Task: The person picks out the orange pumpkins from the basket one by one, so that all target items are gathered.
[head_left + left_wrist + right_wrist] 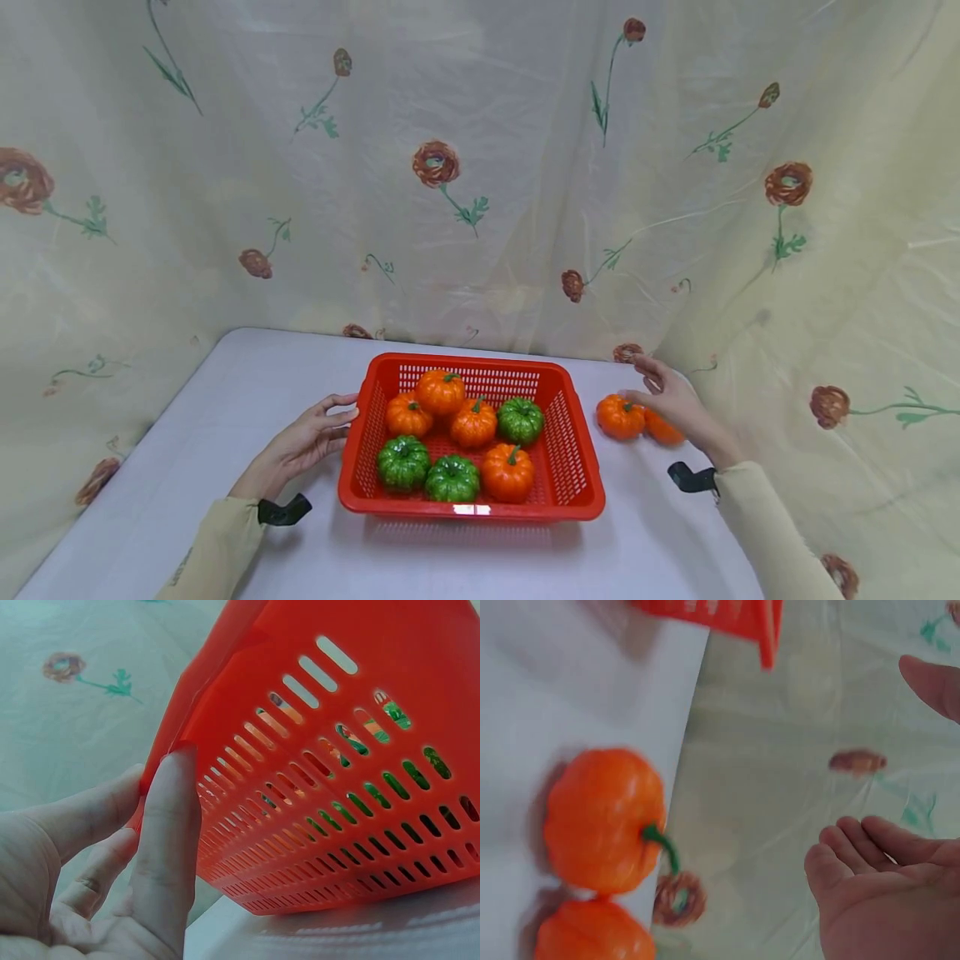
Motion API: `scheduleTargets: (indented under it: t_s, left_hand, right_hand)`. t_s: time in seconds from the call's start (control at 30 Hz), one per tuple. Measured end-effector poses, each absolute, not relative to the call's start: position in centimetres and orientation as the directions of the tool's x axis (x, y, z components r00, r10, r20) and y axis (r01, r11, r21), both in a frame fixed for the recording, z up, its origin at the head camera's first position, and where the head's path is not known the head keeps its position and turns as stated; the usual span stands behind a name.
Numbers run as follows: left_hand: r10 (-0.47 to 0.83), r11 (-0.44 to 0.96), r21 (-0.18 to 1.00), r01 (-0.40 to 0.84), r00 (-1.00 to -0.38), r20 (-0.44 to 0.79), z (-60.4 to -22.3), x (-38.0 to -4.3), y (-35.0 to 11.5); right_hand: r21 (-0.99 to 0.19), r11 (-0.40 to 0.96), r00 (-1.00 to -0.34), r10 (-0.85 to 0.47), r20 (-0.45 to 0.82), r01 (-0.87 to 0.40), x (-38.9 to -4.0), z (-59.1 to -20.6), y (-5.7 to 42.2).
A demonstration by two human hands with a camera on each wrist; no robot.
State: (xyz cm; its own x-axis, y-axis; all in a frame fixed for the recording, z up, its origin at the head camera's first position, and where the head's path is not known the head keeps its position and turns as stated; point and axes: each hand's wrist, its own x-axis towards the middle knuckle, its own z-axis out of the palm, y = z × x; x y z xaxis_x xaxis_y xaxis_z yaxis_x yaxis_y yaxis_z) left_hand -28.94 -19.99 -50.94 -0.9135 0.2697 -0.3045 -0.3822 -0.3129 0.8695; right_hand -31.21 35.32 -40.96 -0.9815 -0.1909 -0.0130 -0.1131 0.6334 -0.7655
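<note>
A red plastic basket (471,510) with slotted walls stands on the table. It holds several small orange pumpkins (508,472) and three green pumpkins (452,478). My left hand (311,437) is at the basket's left side, and the left wrist view shows its fingers (169,840) pinching the red rim (174,720). To the right of the basket, my right hand (678,404) hovers over two more orange pumpkins (620,417), partly covering the farther-right one. In the right wrist view its fingers are spread from the thumb, with nothing between them, beside the nearer orange pumpkin (604,821).
A white table (277,375) carries everything. Behind it and along both sides hangs a pale curtain (510,100) printed with red flowers. Each wrist bears a black strap piece (285,510) over a beige sleeve (221,542).
</note>
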Motion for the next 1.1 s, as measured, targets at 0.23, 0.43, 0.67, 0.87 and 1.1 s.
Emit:
scheduleTargets:
  t_s: [0.23, 0.43, 0.67, 0.87, 1.1]
  left_hand:
    - [0.265, -0.309, 0.871, -0.381, -0.914, -0.306, -50.9, -28.9, -20.1]
    - [0.278, -0.319, 0.869, -0.378, -0.914, -0.296, -50.9, -28.9, -20.2]
    - [0.290, -0.324, 0.868, -0.377, -0.913, -0.288, -50.8, -28.8, -20.0]
    - [0.276, -0.308, 0.874, -0.375, -0.915, -0.295, -50.8, -28.9, -19.9]
    - [0.270, -0.302, 0.875, -0.379, -0.914, -0.303, -50.8, -29.0, -19.9]
  right_hand:
    - [-0.781, 0.594, -0.943, -0.331, -0.020, -0.192, -30.8, -40.8, 31.1]
    - [-0.780, 0.576, -0.886, -0.459, -0.062, -0.244, -30.9, -40.9, 27.7]
    - [-0.758, 0.600, -0.840, -0.526, -0.132, -0.256, -30.6, -41.0, 24.8]
    - [-0.746, 0.611, -0.804, -0.566, -0.181, -0.262, -30.5, -41.5, 22.9]
    - [-0.719, 0.646, -0.755, -0.598, -0.270, -0.255, -30.1, -42.5, 21.3]
